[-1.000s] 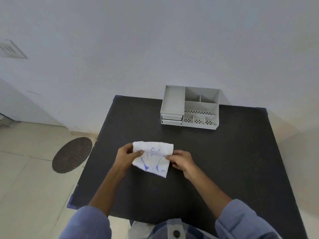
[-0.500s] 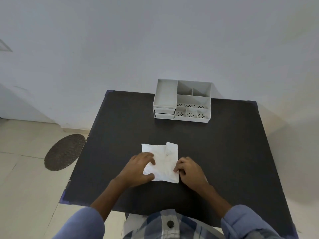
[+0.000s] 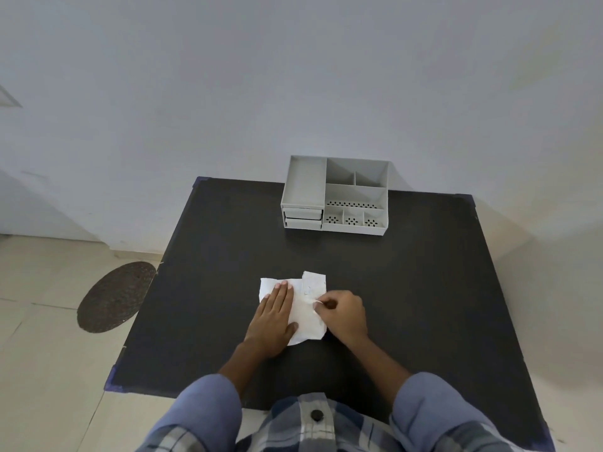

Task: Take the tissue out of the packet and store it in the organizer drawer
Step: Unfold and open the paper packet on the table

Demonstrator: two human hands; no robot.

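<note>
A white tissue packet [image 3: 306, 308] lies flat on the black table [image 3: 424, 288], near the front edge. My left hand [image 3: 275, 316] rests flat on its left half, fingers straight and together, pressing it down. My right hand [image 3: 341, 316] is at the packet's right edge, thumb and fingertips pinched on a small bit of white at the packet's middle; I cannot tell whether it is the flap or a tissue. The grey organizer [image 3: 336, 197] stands at the table's far edge, with two shut drawers [image 3: 303, 218] at its lower left.
The organizer has open top compartments and perforated front slots. A white wall rises right behind the table. A round dark mat [image 3: 114, 296] lies on the tiled floor to the left. My blue sleeves and checked shirt fill the bottom of the view.
The packet went from held up in both hands to lying flat on the table. My left hand flattened onto it and my right hand pinched at its middle.
</note>
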